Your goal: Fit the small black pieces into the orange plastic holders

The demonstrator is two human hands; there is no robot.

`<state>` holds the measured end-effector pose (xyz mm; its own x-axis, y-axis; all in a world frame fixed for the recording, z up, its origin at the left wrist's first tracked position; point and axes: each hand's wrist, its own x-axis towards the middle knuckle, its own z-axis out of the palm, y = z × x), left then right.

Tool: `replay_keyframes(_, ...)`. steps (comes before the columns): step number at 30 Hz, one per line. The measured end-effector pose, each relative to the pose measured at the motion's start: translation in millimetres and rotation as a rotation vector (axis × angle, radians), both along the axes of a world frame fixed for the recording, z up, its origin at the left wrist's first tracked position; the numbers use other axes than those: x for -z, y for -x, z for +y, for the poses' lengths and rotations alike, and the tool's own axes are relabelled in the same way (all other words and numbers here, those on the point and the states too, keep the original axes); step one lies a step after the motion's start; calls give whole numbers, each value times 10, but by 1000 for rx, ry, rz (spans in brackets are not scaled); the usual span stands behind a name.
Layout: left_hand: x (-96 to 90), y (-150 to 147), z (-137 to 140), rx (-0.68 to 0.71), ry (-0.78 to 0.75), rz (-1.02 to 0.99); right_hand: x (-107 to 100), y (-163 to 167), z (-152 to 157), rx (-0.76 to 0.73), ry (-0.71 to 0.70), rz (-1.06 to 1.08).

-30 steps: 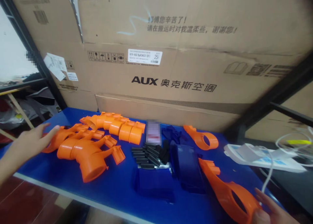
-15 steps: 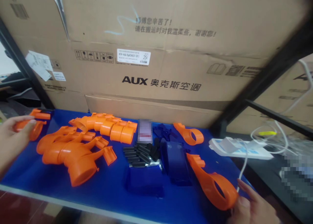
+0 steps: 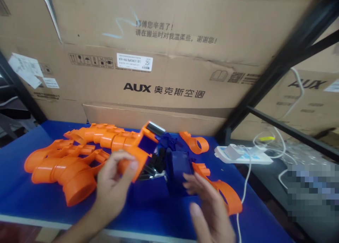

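Note:
In my left hand (image 3: 115, 186) is an orange plastic tape dispenser frame (image 3: 137, 153), raised over the middle of the blue table, its square opening facing up. A black roller-like piece with a pale edge (image 3: 156, 128) shows at its upper end; whether it is attached I cannot tell. My right hand (image 3: 209, 207) hovers with fingers apart, holding nothing, near dark blue plastic pieces (image 3: 180, 165). Beside it lies another orange frame (image 3: 230, 197), partly covered by the hand. Black cylindrical pieces (image 3: 159, 160) lie partly hidden behind the held frame.
Nested orange frames lie in a front row (image 3: 60, 172) and a back row (image 3: 103, 135) on the left. Another orange frame (image 3: 197, 144) lies at the back right. A cardboard box (image 3: 164, 73) stands behind; a white power strip (image 3: 243, 154) with cables sits right.
My left hand has brought the orange frame from the far left to the middle. My right hand has moved left, away from the right-hand orange frame. The view has shifted slightly right.

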<state>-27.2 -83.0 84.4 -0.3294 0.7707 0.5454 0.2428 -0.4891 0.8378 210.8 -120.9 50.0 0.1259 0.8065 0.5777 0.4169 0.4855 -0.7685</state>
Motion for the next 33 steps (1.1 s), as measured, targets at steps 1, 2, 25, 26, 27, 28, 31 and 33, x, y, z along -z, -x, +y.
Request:
replay_keyframes(1,71,-118,-19,65,14,-25,-42,122,77,-68,84,43)
replay_keyframes(2,128,-210,-27,124,30,-44,-88,218,174,-119,155,82)
replay_keyframes(25,286,-360,1029,468,264,-440,-352,385,1306,-476,444,196)
replay_keyframes(26,290,-357,999,475,270,-458,-348,390,1291,-471,453,205)
replay_keyframes(27,296,-355,972,492,280,-484,-344,391,1282,-463,455,224)
replay_keyframes(28,302,-352,951,517,295,-513,-339,389,1277,-456,456,245)
replay_keyframes(31,314,-336,923,551,331,-554,-324,374,1267,-481,487,273)
replay_keyframes(33,319,-320,929,511,323,-530,-317,367,1247,-509,528,267)
